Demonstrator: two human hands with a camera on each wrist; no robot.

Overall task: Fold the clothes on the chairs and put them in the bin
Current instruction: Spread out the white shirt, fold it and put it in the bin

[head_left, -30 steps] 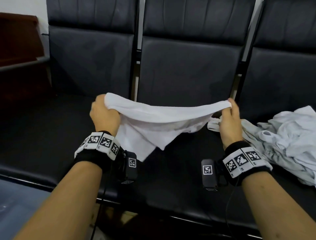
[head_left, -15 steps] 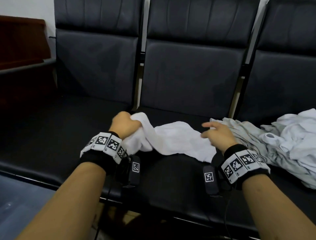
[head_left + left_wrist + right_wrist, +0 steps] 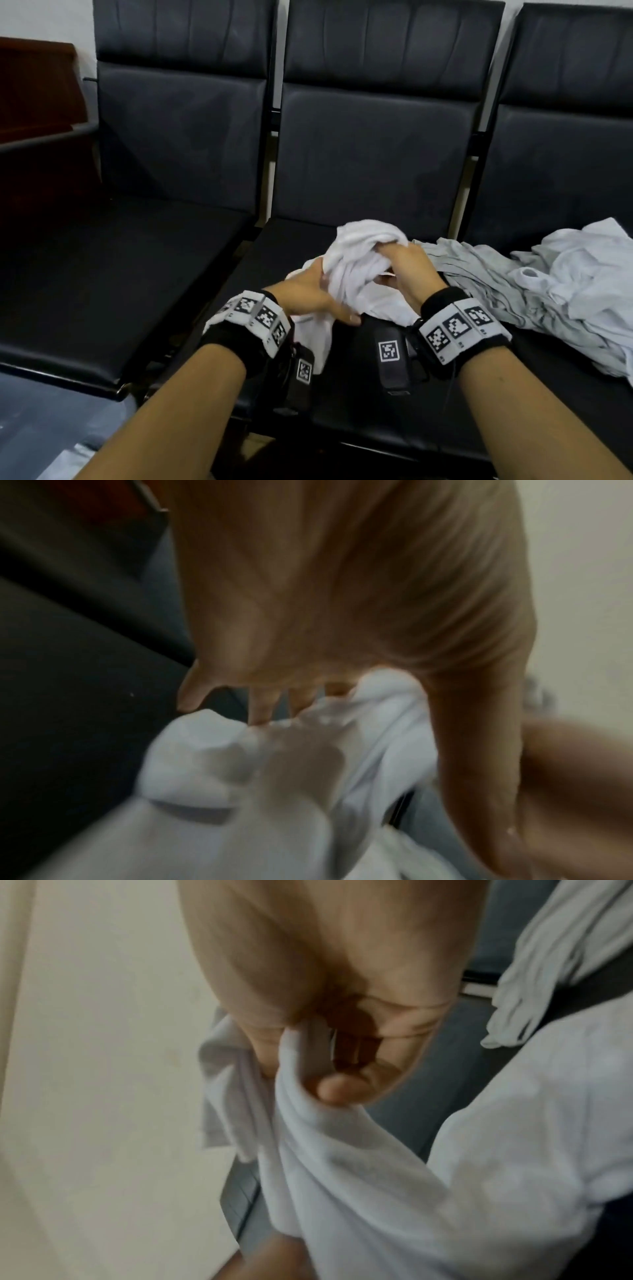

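A white garment [image 3: 356, 250] is bunched up between both hands above the middle black chair seat [image 3: 342, 421]. My left hand [image 3: 318, 291] lies against its left side with straight, spread fingers [image 3: 260, 710] touching the cloth [image 3: 222, 764]. My right hand [image 3: 404, 263] grips the bundle from the right. In the right wrist view its fingers [image 3: 342, 1088] are curled round a fold of the white cloth [image 3: 377, 1177]. Part of the garment hangs down to the seat below the hands. No bin is in view.
A loose pile of pale grey and white clothes [image 3: 565, 284] covers the right chair seat and reaches the middle one, close to my right hand. The left chair seat [image 3: 102, 291] is bare black leather. Dark wooden furniture [image 3: 34, 85] stands at far left.
A second ago both hands held the garment stretched wide in the air. They lowered it, came together, and now bunch it into a bundle between them.
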